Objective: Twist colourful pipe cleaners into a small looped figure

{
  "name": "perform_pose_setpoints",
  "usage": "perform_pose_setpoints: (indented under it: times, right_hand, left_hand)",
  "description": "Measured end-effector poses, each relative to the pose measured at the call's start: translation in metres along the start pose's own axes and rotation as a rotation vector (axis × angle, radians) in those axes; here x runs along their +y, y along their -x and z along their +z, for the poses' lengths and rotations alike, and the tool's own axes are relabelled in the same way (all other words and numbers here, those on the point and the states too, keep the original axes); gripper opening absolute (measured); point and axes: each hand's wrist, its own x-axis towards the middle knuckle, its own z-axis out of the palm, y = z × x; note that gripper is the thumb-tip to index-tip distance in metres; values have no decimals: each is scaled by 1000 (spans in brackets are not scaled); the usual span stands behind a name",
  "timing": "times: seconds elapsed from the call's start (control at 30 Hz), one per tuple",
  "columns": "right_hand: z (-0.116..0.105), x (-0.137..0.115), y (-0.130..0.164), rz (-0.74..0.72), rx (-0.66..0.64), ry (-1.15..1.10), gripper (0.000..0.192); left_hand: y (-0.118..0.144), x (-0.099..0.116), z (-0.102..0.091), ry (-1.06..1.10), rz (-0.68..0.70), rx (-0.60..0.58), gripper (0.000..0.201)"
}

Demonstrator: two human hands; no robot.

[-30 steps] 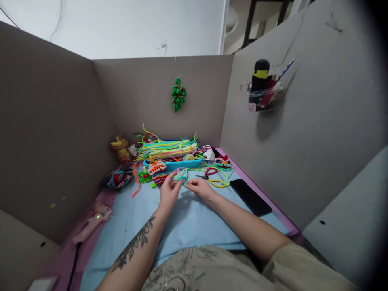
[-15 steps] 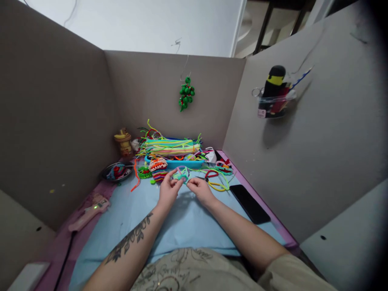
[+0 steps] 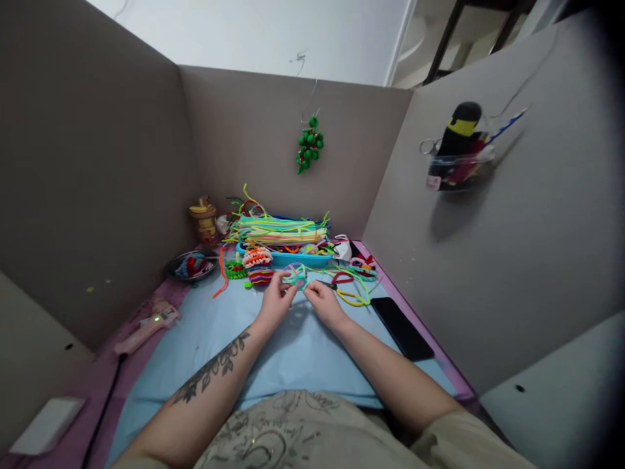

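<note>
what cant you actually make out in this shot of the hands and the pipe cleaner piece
- Head view: shape of the teal pipe cleaner piece is too small, and partly covered by the fingers of the left hand and right hand.
- Contents of the clear wall holder overlap; items unclear.
- What lies in the dark dish is too small to tell.
- The white object at the bottom left is too blurred to identify.

Blue tray (image 3: 293, 259) heaped with bright pipe cleaners (image 3: 278, 231); black phone (image 3: 401, 318) flat at worktop's right edge; pink glue gun (image 3: 146, 325) at left; green bead ornament (image 3: 309, 144) on back wall; dark dish (image 3: 190, 266).
</note>
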Motion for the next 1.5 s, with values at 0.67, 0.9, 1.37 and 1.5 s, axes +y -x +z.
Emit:
perform_pose_setpoints:
  times: [0.67,0.9,1.37,1.5]
  right_hand:
    - [-3,-2,5,-414,51,373,12]
    - [-8,-6,4,-404,7,410,14]
    - [-14,3,-9,-42,-9,112,17]
    - [-17,3,-10,-20,-75,65,18]
  left_hand:
    - [-3,0,-6,-91,34,-8,31]
    - [-3,1,-6,-80,25,-67,20]
    - [-9,-2,-10,-43,52,-207,19]
    - [-7,2,-11,-200,124,-178,20]
